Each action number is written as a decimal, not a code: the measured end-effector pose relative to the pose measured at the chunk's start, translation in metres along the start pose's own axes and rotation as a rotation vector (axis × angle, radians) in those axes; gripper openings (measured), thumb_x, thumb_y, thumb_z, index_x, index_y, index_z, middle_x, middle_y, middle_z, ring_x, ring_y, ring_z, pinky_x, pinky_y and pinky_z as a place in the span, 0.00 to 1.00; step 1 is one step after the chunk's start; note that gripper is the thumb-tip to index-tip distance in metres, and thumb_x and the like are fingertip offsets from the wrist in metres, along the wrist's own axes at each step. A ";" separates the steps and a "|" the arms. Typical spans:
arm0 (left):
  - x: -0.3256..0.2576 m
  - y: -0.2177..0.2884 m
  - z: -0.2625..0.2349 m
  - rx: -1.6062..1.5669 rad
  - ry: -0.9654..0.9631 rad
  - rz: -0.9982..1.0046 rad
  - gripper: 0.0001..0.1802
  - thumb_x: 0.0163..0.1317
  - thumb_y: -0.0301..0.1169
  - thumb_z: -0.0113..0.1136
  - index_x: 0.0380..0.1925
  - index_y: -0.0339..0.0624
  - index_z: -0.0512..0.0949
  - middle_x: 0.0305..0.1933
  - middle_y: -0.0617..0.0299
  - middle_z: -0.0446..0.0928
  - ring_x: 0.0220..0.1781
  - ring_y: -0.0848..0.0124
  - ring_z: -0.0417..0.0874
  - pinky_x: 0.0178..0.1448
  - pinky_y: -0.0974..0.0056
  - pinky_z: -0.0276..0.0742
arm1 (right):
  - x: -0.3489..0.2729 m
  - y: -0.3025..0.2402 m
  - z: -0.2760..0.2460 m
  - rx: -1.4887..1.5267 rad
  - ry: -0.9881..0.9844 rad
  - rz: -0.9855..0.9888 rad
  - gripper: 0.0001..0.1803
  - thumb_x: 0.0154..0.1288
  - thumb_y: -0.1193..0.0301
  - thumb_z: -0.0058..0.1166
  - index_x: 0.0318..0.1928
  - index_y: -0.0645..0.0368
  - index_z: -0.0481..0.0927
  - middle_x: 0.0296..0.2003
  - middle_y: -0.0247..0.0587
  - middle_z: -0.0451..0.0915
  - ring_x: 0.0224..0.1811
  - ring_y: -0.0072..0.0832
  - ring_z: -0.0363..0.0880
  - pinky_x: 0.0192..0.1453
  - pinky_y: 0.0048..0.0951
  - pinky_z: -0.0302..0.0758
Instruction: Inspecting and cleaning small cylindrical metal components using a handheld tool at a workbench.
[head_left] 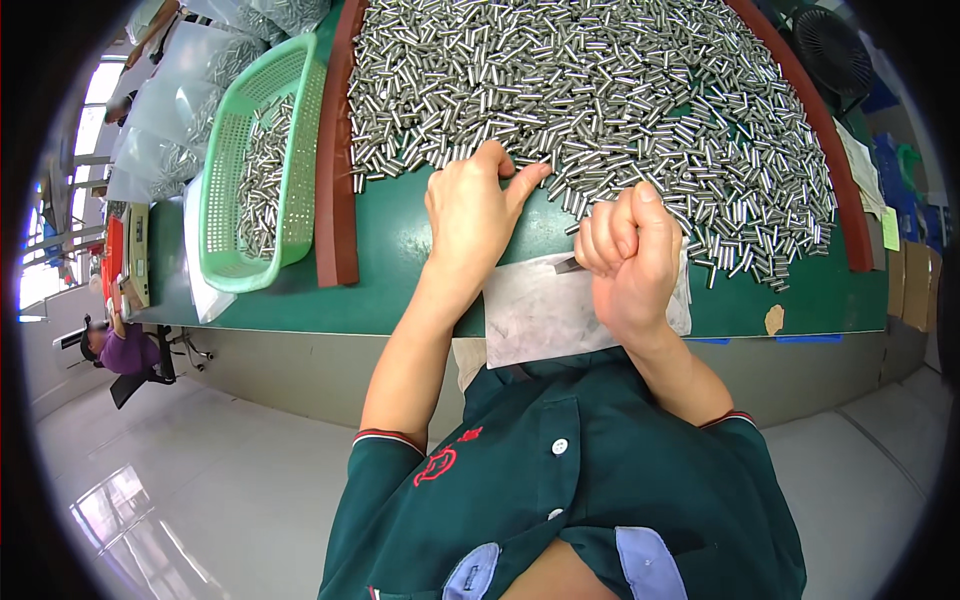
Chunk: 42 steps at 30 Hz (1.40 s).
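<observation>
1. The step in hand looks like sorting: pins are being drawn out of the big heap of pins (600,90) that covers the far half of the desk (400,290).
2. The left hand (475,215) lies palm down at the heap's near edge. Its fingers are spread and slightly curled and grip nothing; the thumb and fingertips touch the nearest pins.
3. The right hand (630,260) is closed in a fist near the desk's front edge, over a grey sheet (540,310) that overhangs that edge. A dark metal tip (568,265) pokes out of the fist on its left side; I cannot tell whether it is a pin or a small tool. The knuckles sit just beside the heap's near right fringe.
4. The pins lie in front of both hands, between two red rails (338,180) at the desk's left and right sides. The closest ones are under the left fingertips; the rest spread toward the far edge.
5. A green basket (225,200) at the desk's left edge, outside the left rail, holds more pins. Clear bags (180,100) lie beyond it.
6. The next move, as I judge it, calls for a light drag of a few pins toward the front edge without pulling down the heap.
</observation>
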<state>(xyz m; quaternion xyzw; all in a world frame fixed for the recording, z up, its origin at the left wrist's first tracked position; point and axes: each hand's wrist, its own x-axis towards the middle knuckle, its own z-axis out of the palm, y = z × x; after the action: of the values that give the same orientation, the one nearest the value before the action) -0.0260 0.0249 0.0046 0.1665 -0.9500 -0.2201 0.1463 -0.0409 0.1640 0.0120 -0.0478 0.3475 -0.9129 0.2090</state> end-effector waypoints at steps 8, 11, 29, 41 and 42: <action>-0.004 -0.003 -0.001 -0.048 -0.026 -0.002 0.08 0.46 0.31 0.60 0.21 0.38 0.74 0.09 0.56 0.69 0.14 0.60 0.72 0.22 0.59 0.67 | 0.001 -0.001 -0.001 -0.021 -0.011 -0.001 0.23 0.66 0.67 0.31 0.12 0.55 0.54 0.08 0.28 0.54 0.11 0.15 0.46 0.14 0.20 0.46; -0.005 -0.008 -0.003 -0.187 0.002 -0.007 0.06 0.47 0.29 0.59 0.22 0.38 0.74 0.09 0.60 0.67 0.12 0.66 0.69 0.21 0.64 0.64 | 0.001 -0.001 0.000 -0.010 -0.012 -0.004 0.23 0.66 0.67 0.31 0.12 0.55 0.54 0.08 0.28 0.53 0.11 0.15 0.46 0.14 0.20 0.46; -0.008 -0.025 -0.016 -1.773 -0.527 -0.457 0.06 0.60 0.28 0.47 0.36 0.39 0.70 0.27 0.62 0.66 0.17 0.83 0.55 0.20 0.79 0.50 | 0.000 0.000 -0.002 -0.006 -0.007 0.011 0.23 0.66 0.67 0.30 0.12 0.55 0.54 0.08 0.28 0.53 0.11 0.15 0.45 0.14 0.20 0.45; -0.005 -0.017 -0.004 -0.971 -0.075 -0.184 0.12 0.58 0.34 0.51 0.21 0.37 0.72 0.15 0.68 0.65 0.15 0.82 0.60 0.19 0.75 0.55 | 0.001 -0.002 -0.002 -0.018 0.003 0.015 0.23 0.66 0.66 0.31 0.12 0.55 0.54 0.08 0.28 0.53 0.11 0.15 0.45 0.14 0.20 0.45; -0.004 -0.010 0.002 -0.651 0.128 0.015 0.08 0.54 0.31 0.56 0.23 0.37 0.75 0.14 0.67 0.67 0.15 0.82 0.63 0.19 0.74 0.58 | 0.001 -0.001 -0.001 -0.029 0.000 0.012 0.23 0.66 0.66 0.31 0.11 0.55 0.54 0.08 0.28 0.53 0.11 0.15 0.45 0.14 0.20 0.45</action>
<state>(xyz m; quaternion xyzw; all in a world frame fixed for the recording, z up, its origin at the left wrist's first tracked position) -0.0204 0.0184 -0.0023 0.1174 -0.8199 -0.4999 0.2530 -0.0422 0.1651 0.0117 -0.0485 0.3611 -0.9064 0.2136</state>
